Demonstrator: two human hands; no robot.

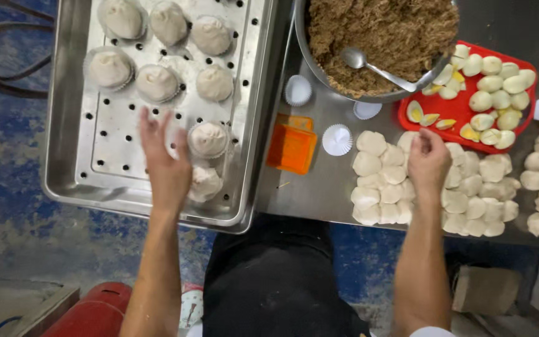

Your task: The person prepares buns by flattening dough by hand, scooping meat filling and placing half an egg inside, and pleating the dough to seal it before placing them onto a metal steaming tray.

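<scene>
Steel perforated tray (70,156) sits under my left hand (166,165), fingers spread beside a filled bun (204,183); my right hand (428,163) pinches closed over dough rounds (382,187), tabletop (325,181) between.

A large metal bowl (319,59) of brown filling held a spoon (369,65). Beside it, a red tray (407,115) carried halved boiled eggs (491,87). Empty white paper cups (337,139) and an orange scraper (291,146) lay on the steel surface (325,187).
</scene>
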